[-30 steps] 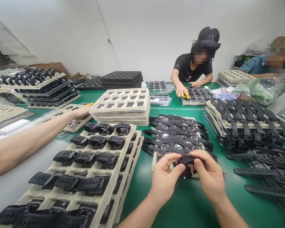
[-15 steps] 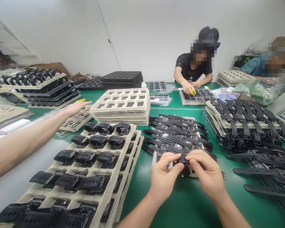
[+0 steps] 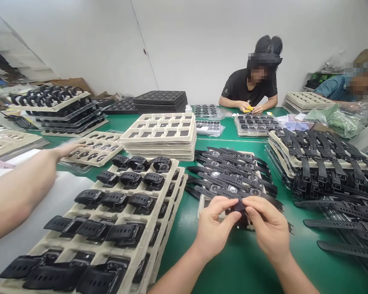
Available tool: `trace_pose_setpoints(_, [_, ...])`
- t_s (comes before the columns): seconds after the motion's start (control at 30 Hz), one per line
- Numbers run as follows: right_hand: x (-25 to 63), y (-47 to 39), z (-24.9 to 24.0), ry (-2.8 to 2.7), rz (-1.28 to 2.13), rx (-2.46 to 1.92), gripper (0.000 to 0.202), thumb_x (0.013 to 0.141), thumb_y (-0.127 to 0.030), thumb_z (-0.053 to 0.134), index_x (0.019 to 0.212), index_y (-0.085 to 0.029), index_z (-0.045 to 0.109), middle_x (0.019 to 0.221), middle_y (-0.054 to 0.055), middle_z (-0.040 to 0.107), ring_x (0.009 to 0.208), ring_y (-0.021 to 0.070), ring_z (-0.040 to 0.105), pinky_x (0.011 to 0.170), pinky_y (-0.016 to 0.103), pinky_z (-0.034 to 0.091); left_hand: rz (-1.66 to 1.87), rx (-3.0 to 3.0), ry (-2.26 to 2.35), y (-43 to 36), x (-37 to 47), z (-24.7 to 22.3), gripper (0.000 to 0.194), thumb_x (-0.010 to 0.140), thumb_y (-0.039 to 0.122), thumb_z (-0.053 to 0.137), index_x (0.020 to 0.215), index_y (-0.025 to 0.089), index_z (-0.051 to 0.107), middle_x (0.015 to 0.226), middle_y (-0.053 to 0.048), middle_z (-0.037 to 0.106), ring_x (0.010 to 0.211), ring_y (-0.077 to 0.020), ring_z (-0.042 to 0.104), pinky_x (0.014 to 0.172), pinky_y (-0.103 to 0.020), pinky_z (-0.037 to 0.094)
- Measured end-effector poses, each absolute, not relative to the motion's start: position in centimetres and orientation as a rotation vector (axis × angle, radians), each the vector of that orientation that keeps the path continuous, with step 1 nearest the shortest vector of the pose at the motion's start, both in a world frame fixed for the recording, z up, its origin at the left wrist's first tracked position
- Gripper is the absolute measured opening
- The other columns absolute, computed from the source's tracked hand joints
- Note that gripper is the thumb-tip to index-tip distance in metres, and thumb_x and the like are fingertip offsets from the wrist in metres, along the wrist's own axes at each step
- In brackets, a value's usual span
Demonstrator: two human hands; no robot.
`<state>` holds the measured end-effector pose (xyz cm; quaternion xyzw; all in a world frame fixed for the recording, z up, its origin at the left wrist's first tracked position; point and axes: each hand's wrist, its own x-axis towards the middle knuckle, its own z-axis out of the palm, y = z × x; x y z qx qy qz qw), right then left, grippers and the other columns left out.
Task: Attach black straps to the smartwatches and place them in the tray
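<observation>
Both my hands pinch one small black watch (image 3: 239,207), mostly hidden by my fingers. My left hand (image 3: 217,228) holds its left side between thumb and fingertips, and my right hand (image 3: 268,226) grips the right side the same way. Just beyond them lies a cream tray (image 3: 203,203) covered by rows of black smartwatches (image 3: 233,173) with straps laid open and sensor backs facing up. To the left, a stack of cream trays (image 3: 153,220) carries watches with their straps closed into loops (image 3: 119,202).
Empty-pocket cream trays (image 3: 159,141) are stacked behind. More strapped watches hang over trays at right (image 3: 313,151). A co-worker's arm (image 3: 21,196) reaches in from the left towards a tray (image 3: 95,149). Another person (image 3: 248,92) works across the green table (image 3: 239,265).
My hands keep their pinch on the watch, nearly unmoved. The co-worker's arm at left has drawn back and down. The person opposite has pulled a hand back from the tray.
</observation>
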<state>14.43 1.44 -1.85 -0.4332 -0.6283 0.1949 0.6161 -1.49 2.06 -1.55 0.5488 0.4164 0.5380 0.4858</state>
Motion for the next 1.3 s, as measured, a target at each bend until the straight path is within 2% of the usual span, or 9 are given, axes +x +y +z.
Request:
trace_pose_setpoints(0.2, [15.5, 1.8, -1.2, -1.512, 0.632, -1.053, 0.015, 0.094, -0.023, 0.068, 0.095, -0.031, 0.081, 0.096, 0.001, 0.079, 0.084, 0.0196, 0.075, 0.078, 0.029, 0.063, 1.298, 1.340, 0.971, 2.1, -1.5, -1.6, 0.025, 0.077, 0.022, 0.078, 0.102, 0.022, 0.082, 0.098, -0.009, 0.071, 0.092, -0.0212, 0.068, 0.084, -0.033, 0.058])
trace_pose_setpoints(0.5, [15.7, 1.9, -1.2, -1.602, 0.699, -1.000, 0.018, 0.096, -0.024, 0.066, 0.102, -0.034, 0.080, 0.101, 0.001, 0.079, 0.094, 0.0200, 0.074, 0.082, 0.027, 0.061, 1.303, 1.412, 0.971, 2.2, -1.7, -1.6, 0.021, 0.080, 0.021, 0.076, 0.101, 0.023, 0.081, 0.097, -0.007, 0.071, 0.093, -0.0205, 0.068, 0.086, -0.033, 0.058])
trace_pose_setpoints(0.7, [14.9, 1.4, -1.6, -1.597, 0.907, -1.101, 0.033, 0.096, -0.040, 0.067, 0.128, -0.035, 0.068, 0.132, 0.003, 0.069, 0.120, 0.0250, 0.063, 0.099, 0.035, 0.053, 1.306, 1.376, 0.995, 1.7, -1.6, -1.5, 0.018, 0.086, 0.031, 0.075, 0.101, 0.020, 0.072, 0.099, -0.008, 0.069, 0.094, -0.0207, 0.070, 0.084, -0.031, 0.059])
trace_pose_setpoints(0.77, [14.8, 1.4, -1.6, -1.534, 1.026, -1.107, 0.032, 0.095, -0.045, 0.068, 0.124, -0.032, 0.069, 0.126, 0.004, 0.070, 0.112, 0.0245, 0.066, 0.094, 0.034, 0.054, 1.332, 1.532, 0.960, 1.7, -1.8, -1.6, 0.016, 0.094, 0.033, 0.066, 0.100, 0.020, 0.073, 0.101, -0.009, 0.066, 0.091, -0.0193, 0.068, 0.077, -0.029, 0.060])
trace_pose_setpoints(0.83, [14.7, 1.5, -1.5, -1.417, 1.135, -1.132, 0.033, 0.095, -0.050, 0.065, 0.120, -0.028, 0.069, 0.106, 0.004, 0.073, 0.091, 0.0210, 0.069, 0.078, 0.030, 0.056, 1.341, 1.753, 0.937, 1.9, -2.0, -1.5, 0.023, 0.101, 0.031, 0.054, 0.111, 0.022, 0.073, 0.103, -0.010, 0.067, 0.092, -0.0194, 0.065, 0.075, -0.030, 0.059])
trace_pose_setpoints(0.93, [14.6, 1.6, -0.9, -1.247, 1.289, -1.156, 0.036, 0.095, -0.055, 0.062, 0.113, -0.024, 0.067, 0.076, -0.001, 0.065, 0.060, 0.0148, 0.057, 0.056, 0.025, 0.047, 1.358, 2.094, 0.941, 2.5, -2.3, -1.4, 0.025, 0.102, 0.025, 0.053, 0.120, 0.025, 0.071, 0.108, -0.009, 0.071, 0.098, -0.0220, 0.060, 0.084, -0.037, 0.057])
trace_pose_setpoints(1.03, [14.5, 1.6, 0.0, -1.241, 1.369, -1.126, 0.029, 0.087, -0.048, 0.073, 0.100, -0.022, 0.068, 0.078, -0.001, 0.064, 0.067, 0.0154, 0.056, 0.062, 0.026, 0.047, 1.459, 2.292, 0.925, 3.2, -2.5, -1.3, 0.015, 0.099, 0.019, 0.060, 0.106, 0.023, 0.072, 0.100, -0.007, 0.073, 0.094, -0.0211, 0.059, 0.082, -0.035, 0.056])
trace_pose_setpoints(1.13, [14.3, 1.5, 0.6, -1.232, 1.385, -1.135, 0.026, 0.078, -0.037, 0.081, 0.096, -0.022, 0.070, 0.082, -0.001, 0.065, 0.074, 0.0174, 0.058, 0.069, 0.027, 0.049, 1.623, 2.467, 0.846, 3.5, -2.6, -1.3, 0.019, 0.097, 0.008, 0.057, 0.108, 0.019, 0.069, 0.093, -0.006, 0.073, 0.086, -0.0185, 0.060, 0.075, -0.031, 0.056])
trace_pose_setpoints(1.3, [13.7, 1.8, 0.4, -1.131, 1.323, -1.204, 0.024, 0.079, -0.039, 0.077, 0.095, -0.022, 0.071, 0.081, -0.001, 0.067, 0.075, 0.0189, 0.060, 0.070, 0.029, 0.050, 1.693, 2.835, 0.890, 3.2, -2.0, -1.1, 0.023, 0.091, -0.003, 0.057, 0.109, 0.009, 0.065, 0.091, -0.011, 0.074, 0.081, -0.0211, 0.065, 0.070, -0.034, 0.057])
